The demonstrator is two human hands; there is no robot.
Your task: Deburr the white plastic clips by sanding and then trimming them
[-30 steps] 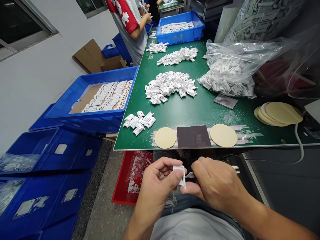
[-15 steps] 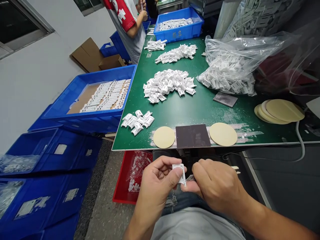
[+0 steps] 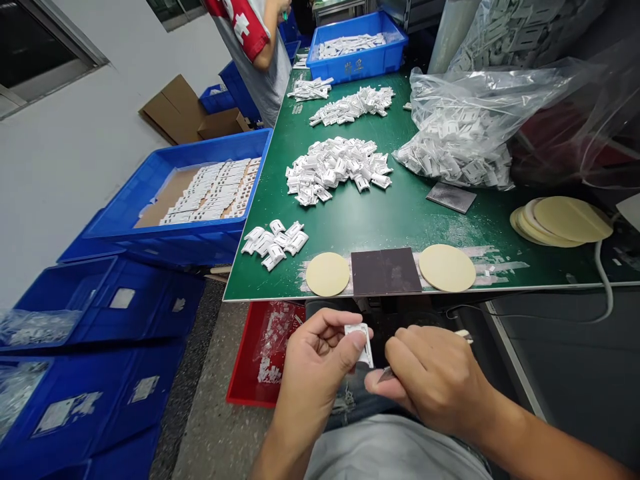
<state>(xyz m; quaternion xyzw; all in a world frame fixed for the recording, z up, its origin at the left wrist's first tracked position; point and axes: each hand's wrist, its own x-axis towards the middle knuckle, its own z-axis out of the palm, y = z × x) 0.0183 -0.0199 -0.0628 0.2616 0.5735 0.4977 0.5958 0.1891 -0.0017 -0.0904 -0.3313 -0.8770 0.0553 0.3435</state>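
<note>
Pinched between thumb and fingers of my left hand (image 3: 320, 363) is a small white plastic part (image 3: 364, 347) with a slot along its side. Just to its right, my right hand (image 3: 435, 380) is closed around a knife (image 3: 386, 375); a short piece of blade shows by the thumb, and a pale handle end sticks out behind the fist. The blade tip is apart from the part. Both hands hover over my lap, in front of the table edge. On the green table (image 3: 270, 200) lie a small group of white parts (image 3: 276, 243) and a larger heap (image 3: 337, 167).
Cream round discs (image 3: 447, 268) flank a dark square pad (image 3: 386, 272) at the table's front edge. A clear bag of parts (image 3: 460, 140) stands at right. Below is a red bin (image 3: 245, 373); blue crates (image 3: 135, 227) line the left. A person (image 3: 260, 53) stands at the far side.
My right hand has drawn slightly away from the white part, opening a gap between blade and part. The left hand stays nearly still. The person at the far side has raised a forearm.
</note>
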